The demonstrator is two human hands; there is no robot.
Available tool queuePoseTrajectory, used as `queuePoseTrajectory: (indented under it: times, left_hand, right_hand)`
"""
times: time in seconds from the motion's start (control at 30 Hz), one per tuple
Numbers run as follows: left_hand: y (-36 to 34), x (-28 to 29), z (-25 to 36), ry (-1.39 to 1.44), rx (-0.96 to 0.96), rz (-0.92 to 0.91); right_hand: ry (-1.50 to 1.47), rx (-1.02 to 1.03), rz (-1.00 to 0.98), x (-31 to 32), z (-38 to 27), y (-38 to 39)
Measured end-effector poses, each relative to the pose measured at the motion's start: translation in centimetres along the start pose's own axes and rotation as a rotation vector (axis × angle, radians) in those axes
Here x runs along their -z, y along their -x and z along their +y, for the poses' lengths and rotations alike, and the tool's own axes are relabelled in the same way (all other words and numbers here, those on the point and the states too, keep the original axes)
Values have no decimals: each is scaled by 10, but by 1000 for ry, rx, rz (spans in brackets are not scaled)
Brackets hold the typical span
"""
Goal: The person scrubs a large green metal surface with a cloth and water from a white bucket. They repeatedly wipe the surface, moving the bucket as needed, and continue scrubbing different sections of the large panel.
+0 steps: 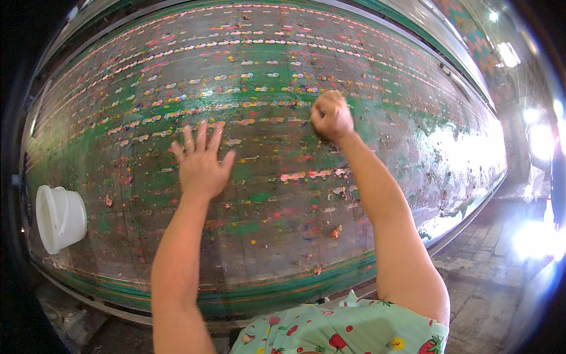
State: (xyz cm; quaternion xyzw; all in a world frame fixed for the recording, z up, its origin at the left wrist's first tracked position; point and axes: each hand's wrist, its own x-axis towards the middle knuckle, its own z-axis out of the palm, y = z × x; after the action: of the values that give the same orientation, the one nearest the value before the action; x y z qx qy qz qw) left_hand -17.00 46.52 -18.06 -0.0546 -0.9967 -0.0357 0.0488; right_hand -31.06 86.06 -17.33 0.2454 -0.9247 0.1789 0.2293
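A long table (pixel 259 197) with a worn, dark and green surface spreads out before me. Rows of small printed motifs (pixel 312 174) in white, yellow, red and pink run along it, with many colour specks between them. My left hand (pixel 202 162) is open, palm down with fingers spread, over the middle of the table; I cannot tell if it presses on it. Farther off and to the right, my right hand (pixel 332 117) is closed in a fist at the end of a motif row. What it holds, if anything, is hidden by the fingers.
A white plastic bucket (pixel 62 218) with a handle is at the table's left end. Small crumpled reddish scraps (pixel 336 231) lie on the near part. Bright glare (pixel 460 150) covers the right end. A paved floor (pixel 483 253) lies beyond the right edge.
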Motion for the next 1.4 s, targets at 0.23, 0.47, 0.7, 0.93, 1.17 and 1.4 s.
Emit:
queuePoseTrajectory:
  times: [0.23,0.47,0.7,0.93,1.17,1.4]
  left_hand:
    - [-51,-1,24,28,-26,-32]
    - [-51,-4,23,81,-17,-17]
    - [-52,-6,23,64,8,11]
    - [-52,-8,22,66,-1,10]
    - [-52,-14,21,14,-5,51]
    - [-54,-13,21,22,-14,46]
  right_hand:
    - [81,-59,173,-83,-49,-77]
    - [70,43,-2,-23,-5,-39]
    - [60,26,110,-108,-68,-117]
    - [-78,157,-61,5,-7,19]
    - [292,-287,217,-6,81,-29]
    - [47,-67,9,49,35,75]
